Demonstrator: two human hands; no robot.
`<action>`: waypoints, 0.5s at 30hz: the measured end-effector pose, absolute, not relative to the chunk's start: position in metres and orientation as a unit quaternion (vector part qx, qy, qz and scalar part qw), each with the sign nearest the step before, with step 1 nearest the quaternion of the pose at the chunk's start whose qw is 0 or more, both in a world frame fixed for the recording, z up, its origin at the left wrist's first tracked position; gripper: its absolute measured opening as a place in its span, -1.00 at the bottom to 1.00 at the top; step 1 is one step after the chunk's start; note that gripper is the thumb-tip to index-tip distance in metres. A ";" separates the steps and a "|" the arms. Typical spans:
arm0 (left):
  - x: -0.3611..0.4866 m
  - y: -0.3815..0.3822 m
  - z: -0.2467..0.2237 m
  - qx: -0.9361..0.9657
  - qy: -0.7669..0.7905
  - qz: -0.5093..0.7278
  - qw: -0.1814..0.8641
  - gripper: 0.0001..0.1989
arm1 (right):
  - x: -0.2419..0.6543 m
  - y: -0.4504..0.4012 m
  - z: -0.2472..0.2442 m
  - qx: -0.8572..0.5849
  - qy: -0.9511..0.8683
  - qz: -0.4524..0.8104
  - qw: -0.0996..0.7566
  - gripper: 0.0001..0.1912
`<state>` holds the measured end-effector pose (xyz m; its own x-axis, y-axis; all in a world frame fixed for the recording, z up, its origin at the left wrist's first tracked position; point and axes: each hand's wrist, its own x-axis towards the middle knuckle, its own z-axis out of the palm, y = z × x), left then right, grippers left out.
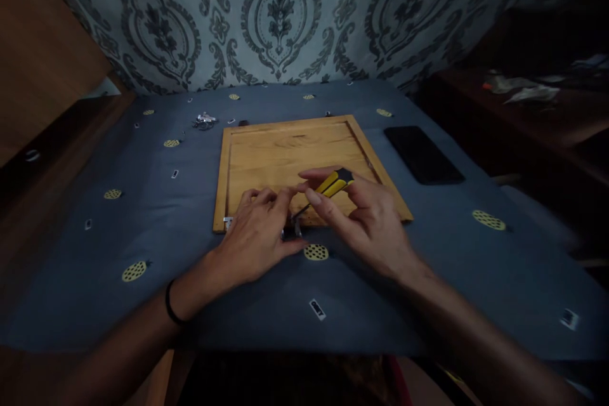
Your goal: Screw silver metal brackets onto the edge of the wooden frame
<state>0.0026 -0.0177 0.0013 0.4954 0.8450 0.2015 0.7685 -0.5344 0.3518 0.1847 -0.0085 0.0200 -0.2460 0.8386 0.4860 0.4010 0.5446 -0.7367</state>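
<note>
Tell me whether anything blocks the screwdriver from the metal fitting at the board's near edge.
Nothing visible does: the screwdriver, in the right hand, slants down toward the fitting, with the left hand alongside. Whether they touch is unclear.

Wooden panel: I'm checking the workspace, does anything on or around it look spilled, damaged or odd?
Nothing stands out. The panel lies flat, a phone rests beside it, and metal parts sit heaped near its far left corner. No spill or breakage shows, though dim light hides fine detail.
</note>
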 end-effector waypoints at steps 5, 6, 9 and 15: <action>0.004 -0.017 0.002 0.856 0.473 0.172 0.114 -0.36 | 0.164 -0.010 0.025 -0.392 -0.662 0.386 0.509 -0.71; 0.004 -0.017 0.003 0.857 0.473 0.169 0.115 -0.35 | 0.159 -0.009 0.025 -0.389 -0.641 0.400 0.528 -0.74; 0.004 -0.017 0.005 0.857 0.473 0.164 0.124 -0.39 | 0.144 -0.005 0.022 -0.364 -0.582 0.427 0.589 -0.91; 0.004 -0.016 0.009 0.852 0.483 0.143 0.141 -0.52 | 0.127 0.003 0.024 -0.287 -0.501 0.490 0.653 -0.58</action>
